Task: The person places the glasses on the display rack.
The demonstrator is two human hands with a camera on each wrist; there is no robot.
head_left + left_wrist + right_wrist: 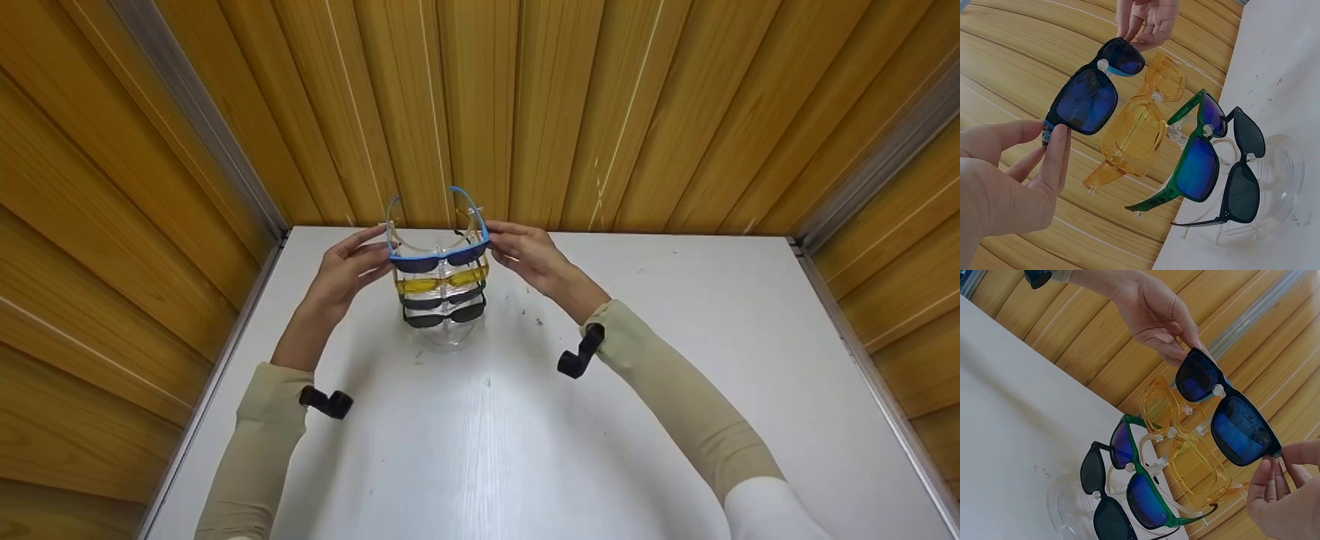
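Sunglasses with blue temples and dark lenses (416, 264) sit at the top of a clear display stand (1297, 171), a clear peg of it at their bridge. My left hand (341, 274) pinches one end of their frame near the hinge between thumb and fingers. At the opposite hinge, my right hand (531, 256) pinches the other end. Below them, yellow glasses (1129, 132), green-framed sunglasses with blue lenses (1199, 169) and black sunglasses (1243, 191) are stacked on the same stand, apart from both hands.
The stand is on a white table (480, 435) near its back edge. A wood-patterned wall (555, 112) rises close behind it, with similar panels left and right. Metal strips (862, 352) run along the table's sides. Small dark marks dot the tabletop.
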